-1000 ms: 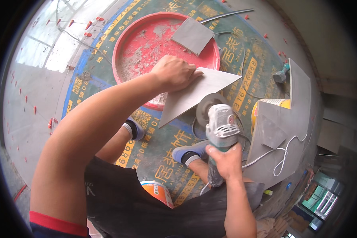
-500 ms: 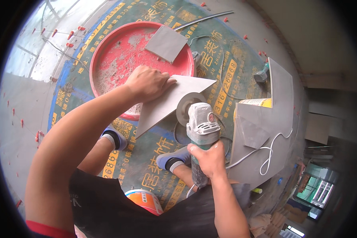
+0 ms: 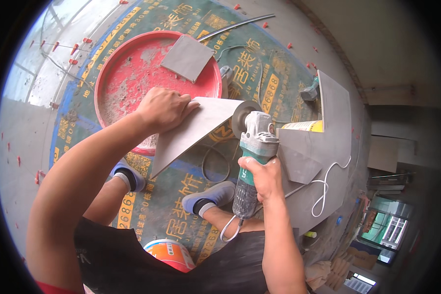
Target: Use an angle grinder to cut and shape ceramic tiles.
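My left hand [image 3: 164,109] grips a pale grey angular tile piece [image 3: 196,127] by its upper edge, over the near side of a dusty red round tub [image 3: 111,81]. My right hand [image 3: 260,175] is wrapped round the teal and white angle grinder [image 3: 252,147], its white cord hanging below. The grinder's disc [image 3: 241,116] is at the tile piece's upper right corner; whether it touches cannot be told. A square grey tile [image 3: 186,57] lies across the tub's back right rim.
Larger cut grey tiles [image 3: 335,108] and a yellow container [image 3: 304,126] are at right, another power tool [image 3: 309,92] behind. An orange bucket [image 3: 169,252] sits near my legs. A printed green floor sheet [image 3: 186,196] lies underneath; red clips [image 3: 74,49] dot the tiled floor.
The whole scene has shifted left in view. My right hand has raised the grinder relative to the tile piece, and its disc has moved from the lower edge up to the right corner.
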`<act>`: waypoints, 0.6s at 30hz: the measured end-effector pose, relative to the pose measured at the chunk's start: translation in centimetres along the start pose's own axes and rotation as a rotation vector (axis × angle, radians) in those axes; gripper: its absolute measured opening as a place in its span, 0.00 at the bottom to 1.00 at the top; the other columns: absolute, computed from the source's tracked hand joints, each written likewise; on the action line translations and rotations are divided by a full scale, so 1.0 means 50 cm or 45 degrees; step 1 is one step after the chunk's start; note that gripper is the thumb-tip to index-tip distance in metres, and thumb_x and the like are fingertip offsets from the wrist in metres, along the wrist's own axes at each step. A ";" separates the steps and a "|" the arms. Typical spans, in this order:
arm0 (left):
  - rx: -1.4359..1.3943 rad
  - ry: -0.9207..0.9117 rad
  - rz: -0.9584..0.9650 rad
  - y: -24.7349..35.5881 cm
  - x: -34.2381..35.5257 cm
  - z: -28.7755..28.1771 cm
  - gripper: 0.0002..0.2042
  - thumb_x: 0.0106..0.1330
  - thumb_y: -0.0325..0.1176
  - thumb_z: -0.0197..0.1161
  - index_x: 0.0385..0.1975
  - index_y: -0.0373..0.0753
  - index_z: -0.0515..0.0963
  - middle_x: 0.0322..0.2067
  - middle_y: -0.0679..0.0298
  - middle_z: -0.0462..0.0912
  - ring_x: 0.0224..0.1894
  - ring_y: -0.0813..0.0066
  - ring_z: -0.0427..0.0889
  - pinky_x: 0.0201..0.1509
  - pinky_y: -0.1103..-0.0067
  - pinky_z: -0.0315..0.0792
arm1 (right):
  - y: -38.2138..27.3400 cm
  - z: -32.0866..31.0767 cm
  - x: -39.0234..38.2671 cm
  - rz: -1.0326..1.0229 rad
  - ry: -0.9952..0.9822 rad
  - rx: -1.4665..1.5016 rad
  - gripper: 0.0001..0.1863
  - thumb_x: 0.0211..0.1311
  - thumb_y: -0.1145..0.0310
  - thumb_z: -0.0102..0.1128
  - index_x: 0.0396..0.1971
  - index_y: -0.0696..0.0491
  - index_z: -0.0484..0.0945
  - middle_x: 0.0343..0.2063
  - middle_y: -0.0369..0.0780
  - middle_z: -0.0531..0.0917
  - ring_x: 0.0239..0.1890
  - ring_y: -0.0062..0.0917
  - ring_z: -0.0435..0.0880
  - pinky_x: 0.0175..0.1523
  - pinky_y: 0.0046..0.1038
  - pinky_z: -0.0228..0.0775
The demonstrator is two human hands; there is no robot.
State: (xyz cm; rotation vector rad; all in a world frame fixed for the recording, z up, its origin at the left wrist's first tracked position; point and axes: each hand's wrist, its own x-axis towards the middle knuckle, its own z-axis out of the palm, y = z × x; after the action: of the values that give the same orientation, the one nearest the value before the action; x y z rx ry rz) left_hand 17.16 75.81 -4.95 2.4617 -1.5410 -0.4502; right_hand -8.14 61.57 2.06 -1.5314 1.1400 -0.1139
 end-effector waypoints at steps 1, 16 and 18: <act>-0.001 0.002 0.003 0.001 0.000 -0.001 0.25 0.80 0.53 0.43 0.32 0.43 0.82 0.27 0.54 0.86 0.35 0.54 0.87 0.40 0.60 0.77 | -0.001 -0.001 -0.003 -0.001 0.002 -0.002 0.13 0.54 0.72 0.69 0.39 0.60 0.84 0.30 0.38 0.86 0.32 0.21 0.84 0.40 0.27 0.77; -0.024 0.077 0.037 -0.005 -0.001 0.010 0.23 0.79 0.51 0.47 0.30 0.41 0.79 0.24 0.54 0.84 0.31 0.52 0.85 0.37 0.58 0.75 | -0.006 0.002 0.001 -0.046 -0.055 0.002 0.15 0.53 0.71 0.70 0.42 0.59 0.84 0.33 0.37 0.85 0.33 0.20 0.83 0.39 0.28 0.76; -0.032 0.082 0.037 -0.007 -0.003 0.013 0.21 0.78 0.50 0.49 0.29 0.41 0.77 0.23 0.55 0.82 0.31 0.52 0.83 0.35 0.58 0.74 | -0.003 -0.002 0.001 -0.018 -0.051 -0.013 0.15 0.53 0.71 0.70 0.42 0.59 0.84 0.33 0.37 0.85 0.33 0.20 0.83 0.39 0.27 0.76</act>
State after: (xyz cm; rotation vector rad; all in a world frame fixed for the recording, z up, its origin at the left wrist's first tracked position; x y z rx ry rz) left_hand 17.16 76.07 -5.64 2.4071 -1.5347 -0.3794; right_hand -8.12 61.45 2.18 -1.5445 1.0999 -0.0865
